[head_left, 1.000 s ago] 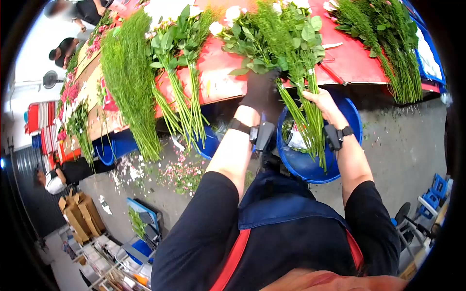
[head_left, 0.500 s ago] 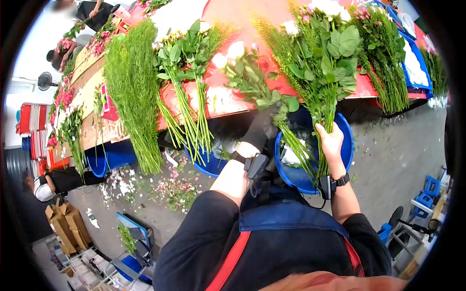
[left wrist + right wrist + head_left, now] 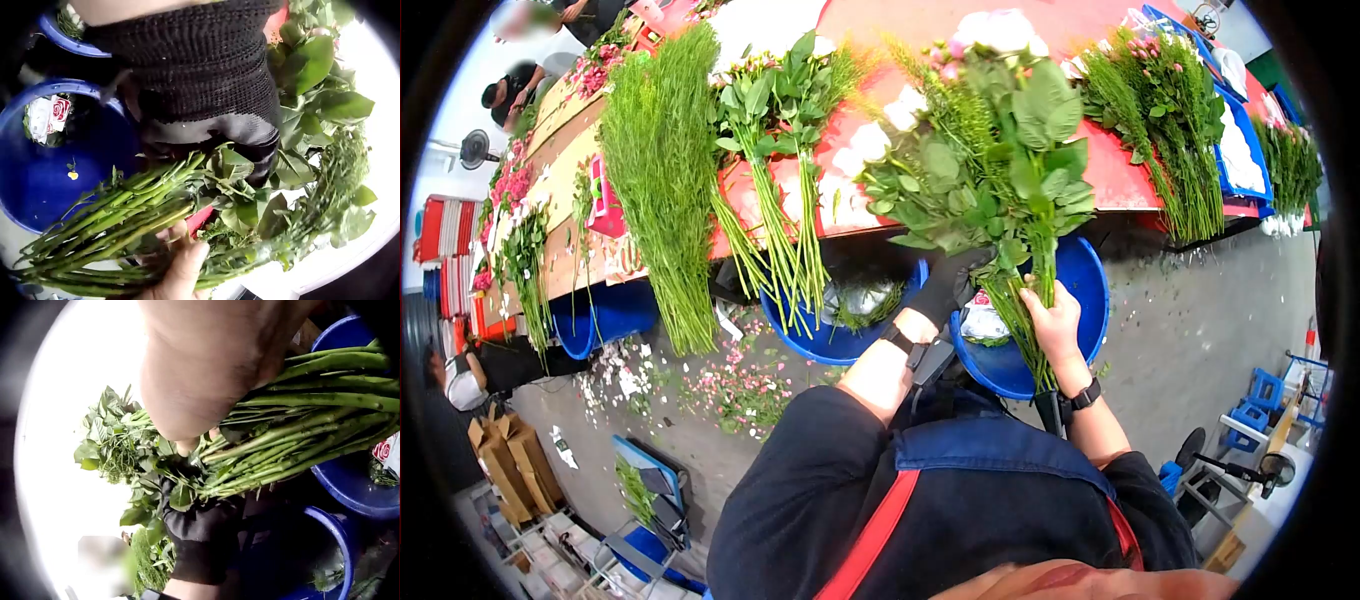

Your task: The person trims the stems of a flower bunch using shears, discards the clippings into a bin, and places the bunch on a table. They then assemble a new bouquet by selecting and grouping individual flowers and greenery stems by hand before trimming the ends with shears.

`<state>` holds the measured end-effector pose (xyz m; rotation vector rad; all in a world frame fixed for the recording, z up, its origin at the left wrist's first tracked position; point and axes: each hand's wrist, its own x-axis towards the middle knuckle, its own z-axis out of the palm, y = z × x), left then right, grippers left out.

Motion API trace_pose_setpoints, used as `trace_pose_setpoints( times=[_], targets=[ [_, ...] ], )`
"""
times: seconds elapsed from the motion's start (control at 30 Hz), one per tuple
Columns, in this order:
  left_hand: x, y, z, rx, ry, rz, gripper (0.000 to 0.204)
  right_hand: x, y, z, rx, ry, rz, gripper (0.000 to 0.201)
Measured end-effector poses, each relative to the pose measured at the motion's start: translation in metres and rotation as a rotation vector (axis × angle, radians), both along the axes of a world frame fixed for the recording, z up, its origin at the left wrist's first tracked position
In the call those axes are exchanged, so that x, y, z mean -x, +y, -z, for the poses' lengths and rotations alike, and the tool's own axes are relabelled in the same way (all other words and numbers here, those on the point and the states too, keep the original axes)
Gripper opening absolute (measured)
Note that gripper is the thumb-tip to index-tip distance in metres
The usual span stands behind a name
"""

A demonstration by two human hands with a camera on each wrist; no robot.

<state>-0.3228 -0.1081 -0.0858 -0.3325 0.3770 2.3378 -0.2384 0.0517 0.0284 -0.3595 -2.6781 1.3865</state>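
My left hand (image 3: 953, 285), in a black knitted glove, grips a leafy bunch of white roses (image 3: 868, 150) by its stems. My bare right hand (image 3: 1055, 320) holds a second bunch, topped by large white roses (image 3: 1002, 34) with pink buds and feathery greenery. The two bunches meet side by side, leaves overlapping. In the left wrist view the green stems (image 3: 106, 219) run down past the right thumb (image 3: 187, 265). Seen from the right wrist, the gloved hand (image 3: 203, 531) closes around stems next to the right hand (image 3: 194, 375), whose fingertips are partly hidden.
A blue bucket (image 3: 1093, 275) with a printed wrapper inside stands under the stems; another bucket (image 3: 800, 345) stands to its left. Cut greenery (image 3: 665, 190), rose bunches (image 3: 785, 160) and a further bundle (image 3: 1165, 130) lie on the red table (image 3: 870, 60). Petals (image 3: 735, 390) litter the floor.
The right hand has raised its bunch off the table, then moved it left against the left hand's bunch. The left hand has lifted its roses too, and the bunches now overlap.
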Motion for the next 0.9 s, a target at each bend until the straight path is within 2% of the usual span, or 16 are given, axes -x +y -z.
trace_pose_setpoints(
  times=[0.07,0.1,0.2,0.3,0.33,0.4,0.47,0.53,0.6,0.63,0.7,0.73,0.77,0.8,0.87,0.9],
  targets=[
    [-0.007,-0.005,-0.004,0.098,0.084,-0.112,0.028,-0.006,0.007,0.002,0.012,0.023,0.016,0.027],
    [-0.009,-0.009,-0.014,0.146,0.082,-0.117,0.029,-0.008,0.006,-0.015,-0.003,-0.014,-0.012,0.033],
    [-0.013,-0.029,-0.084,0.305,0.072,-0.087,0.029,-0.018,0.012,-0.025,-0.055,0.053,-0.125,0.041],
    [-0.026,-0.026,-0.048,0.282,0.029,-0.064,0.027,-0.029,0.018,0.008,-0.194,-0.063,-0.201,0.053],
    [-0.036,-0.029,-0.028,0.423,0.306,0.005,0.03,-0.027,0.012,0.011,-0.246,-0.095,-0.298,0.062],
    [-0.057,-0.035,0.011,0.76,0.853,0.039,0.035,-0.023,-0.006,0.011,-0.25,-0.106,-0.331,0.068],
    [-0.053,-0.054,-0.084,0.567,0.569,0.031,0.034,-0.024,-0.013,0.012,-0.269,-0.116,-0.341,0.065],
    [-0.057,-0.061,-0.066,0.141,0.245,-0.026,0.034,-0.019,-0.018,0.006,-0.303,-0.125,-0.368,0.064],
    [-0.065,-0.059,0.006,0.192,0.457,-0.04,0.04,-0.014,-0.028,-0.011,-0.324,-0.129,-0.385,0.064],
    [-0.059,-0.066,-0.017,0.36,0.522,-0.038,0.043,-0.01,-0.032,-0.014,-0.317,-0.136,-0.422,0.064],
    [-0.054,-0.08,-0.083,0.052,0.186,-0.143,0.05,-0.005,-0.039,-0.018,-0.299,-0.153,-0.491,0.063],
    [-0.049,-0.072,-0.06,0.162,0.319,-0.202,0.051,-0.001,-0.045,-0.025,-0.274,-0.182,-0.569,0.061],
    [-0.055,-0.073,-0.039,0.192,0.279,-0.203,0.05,0.003,-0.051,-0.027,-0.302,-0.196,-0.602,0.059],
    [-0.054,-0.076,-0.042,0.22,0.238,-0.205,0.049,0.007,-0.054,-0.027,-0.331,-0.15,-0.652,0.061],
    [-0.048,-0.079,-0.074,0.319,0.479,-0.26,0.041,0.013,-0.053,-0.024,-0.313,-0.081,-0.719,0.064],
    [-0.044,-0.08,-0.071,0.164,0.505,-0.282,0.039,0.016,-0.051,-0.022,-0.264,-0.056,-0.743,0.066]
  ],
)
